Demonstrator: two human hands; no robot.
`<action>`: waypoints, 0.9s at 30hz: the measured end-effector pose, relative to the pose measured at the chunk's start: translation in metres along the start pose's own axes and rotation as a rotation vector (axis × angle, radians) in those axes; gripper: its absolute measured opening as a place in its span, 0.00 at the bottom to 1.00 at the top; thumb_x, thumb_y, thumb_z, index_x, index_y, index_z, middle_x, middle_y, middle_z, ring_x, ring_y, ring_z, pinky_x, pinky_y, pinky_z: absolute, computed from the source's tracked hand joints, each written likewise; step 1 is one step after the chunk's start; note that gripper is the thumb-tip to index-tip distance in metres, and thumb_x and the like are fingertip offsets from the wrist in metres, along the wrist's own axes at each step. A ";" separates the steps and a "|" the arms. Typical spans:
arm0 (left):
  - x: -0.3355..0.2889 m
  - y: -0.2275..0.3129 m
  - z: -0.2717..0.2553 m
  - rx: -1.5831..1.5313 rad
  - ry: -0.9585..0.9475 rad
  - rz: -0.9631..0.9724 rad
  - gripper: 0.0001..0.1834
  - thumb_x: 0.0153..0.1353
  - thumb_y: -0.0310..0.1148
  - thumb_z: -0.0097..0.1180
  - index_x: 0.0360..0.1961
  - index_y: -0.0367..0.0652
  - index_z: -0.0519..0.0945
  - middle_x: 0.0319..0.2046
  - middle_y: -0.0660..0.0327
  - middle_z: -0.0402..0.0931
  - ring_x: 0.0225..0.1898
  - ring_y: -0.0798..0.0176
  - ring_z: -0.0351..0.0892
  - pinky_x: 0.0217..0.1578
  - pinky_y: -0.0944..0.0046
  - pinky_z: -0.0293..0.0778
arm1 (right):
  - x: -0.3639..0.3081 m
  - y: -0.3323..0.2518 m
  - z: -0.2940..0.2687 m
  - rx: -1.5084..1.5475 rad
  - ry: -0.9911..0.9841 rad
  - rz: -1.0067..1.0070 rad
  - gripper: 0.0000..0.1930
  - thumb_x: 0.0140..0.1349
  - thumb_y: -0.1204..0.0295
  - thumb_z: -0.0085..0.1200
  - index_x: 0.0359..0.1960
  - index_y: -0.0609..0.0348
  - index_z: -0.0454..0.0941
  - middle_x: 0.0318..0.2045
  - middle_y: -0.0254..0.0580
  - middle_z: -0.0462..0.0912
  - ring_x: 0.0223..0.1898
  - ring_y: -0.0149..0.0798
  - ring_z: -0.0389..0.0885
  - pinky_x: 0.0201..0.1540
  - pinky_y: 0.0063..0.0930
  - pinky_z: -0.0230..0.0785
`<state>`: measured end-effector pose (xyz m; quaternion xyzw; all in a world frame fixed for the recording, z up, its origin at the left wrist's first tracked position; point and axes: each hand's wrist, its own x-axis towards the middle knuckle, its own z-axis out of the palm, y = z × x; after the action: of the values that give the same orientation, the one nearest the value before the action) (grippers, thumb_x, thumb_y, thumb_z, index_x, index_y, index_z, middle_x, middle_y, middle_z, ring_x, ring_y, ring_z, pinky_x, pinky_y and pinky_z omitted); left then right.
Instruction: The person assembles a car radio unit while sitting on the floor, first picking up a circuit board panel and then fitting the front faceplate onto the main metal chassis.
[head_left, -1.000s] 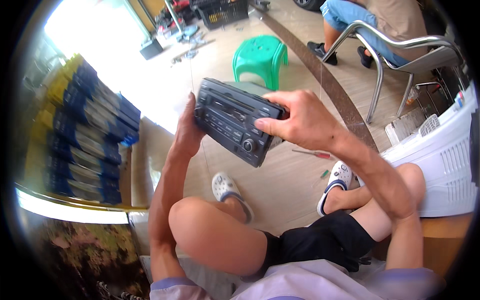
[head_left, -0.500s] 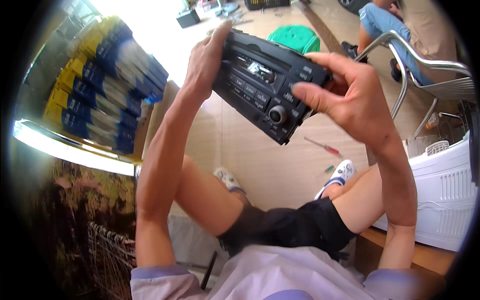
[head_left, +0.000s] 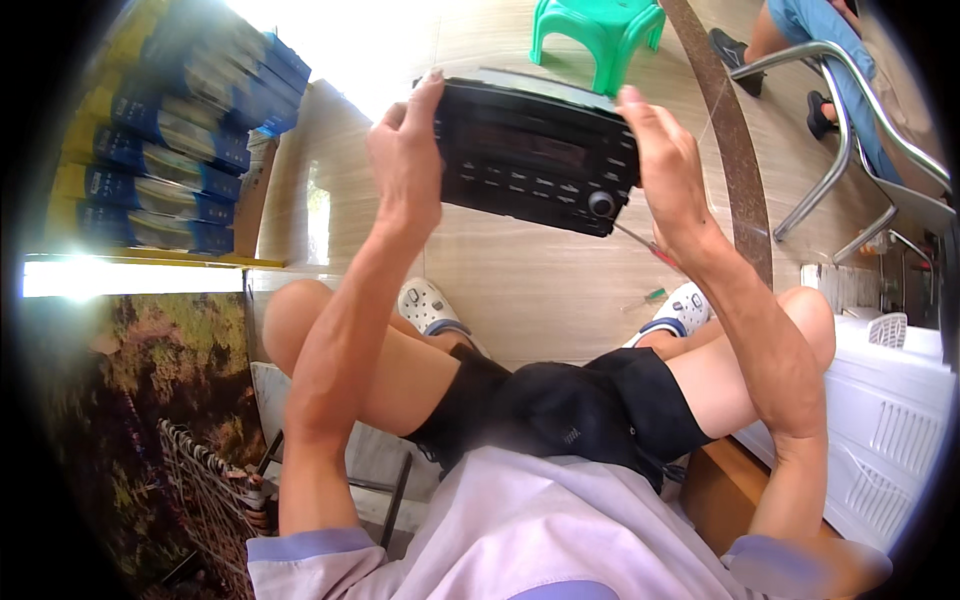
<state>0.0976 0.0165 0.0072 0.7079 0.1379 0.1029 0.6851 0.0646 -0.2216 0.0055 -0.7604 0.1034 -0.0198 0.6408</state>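
Note:
Between my two hands, raised over the floor in front of my knees, is a black car stereo with rows of buttons, a dark display strip and a round knob at its lower right. My left hand grips its left end, thumb along the upper edge. At the right end my right hand holds it, fingers partly hidden by the unit. The front panel faces me, and a strip of its metal top shows. Below the right hand a red-handled screwdriver lies on the floor, partly covered by my wrist.
A green plastic stool stands ahead. At far right is a metal-framed chair with a seated person beyond it. Stacked blue and yellow boxes are at left. A white plastic appliance is by my right knee. A small green-tipped tool lies by my right shoe.
The car stereo has turned from a steep slant to nearly level and tipped, so its top edge shows. My right hand has shifted its grip to the right end. The view has shifted too.

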 end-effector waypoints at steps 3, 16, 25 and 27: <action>-0.002 -0.003 0.003 -0.063 0.027 0.181 0.26 0.67 0.51 0.63 0.27 0.36 0.77 0.23 0.68 0.67 0.26 0.73 0.63 0.25 0.66 0.59 | 0.013 0.013 0.013 0.014 0.318 -0.271 0.31 0.77 0.46 0.45 0.37 0.68 0.81 0.28 0.39 0.78 0.33 0.34 0.71 0.42 0.30 0.63; -0.013 0.020 -0.005 -0.182 0.062 1.087 0.15 0.72 0.39 0.44 0.34 0.35 0.69 0.33 0.56 0.70 0.34 0.62 0.70 0.35 0.64 0.68 | -0.019 -0.075 -0.024 -0.144 0.340 -0.938 0.17 0.79 0.68 0.45 0.28 0.61 0.69 0.26 0.35 0.71 0.29 0.26 0.63 0.34 0.21 0.57; -0.048 0.032 -0.003 -0.104 -0.038 0.954 0.24 0.70 0.48 0.42 0.24 0.39 0.65 0.24 0.61 0.64 0.28 0.66 0.63 0.30 0.64 0.61 | -0.029 -0.082 -0.055 -0.272 0.296 -1.202 0.11 0.73 0.75 0.46 0.30 0.65 0.69 0.24 0.39 0.70 0.27 0.29 0.64 0.30 0.24 0.56; -0.055 0.038 0.001 -0.039 -0.020 1.034 0.28 0.70 0.53 0.40 0.25 0.38 0.65 0.25 0.57 0.65 0.27 0.65 0.63 0.28 0.62 0.62 | -0.030 -0.080 -0.057 -0.224 0.295 -1.225 0.11 0.73 0.73 0.46 0.30 0.64 0.69 0.23 0.40 0.69 0.26 0.29 0.63 0.30 0.25 0.56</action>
<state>0.0480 -0.0035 0.0478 0.6716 -0.2384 0.4241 0.5588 0.0368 -0.2589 0.0966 -0.7333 -0.2614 -0.4759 0.4093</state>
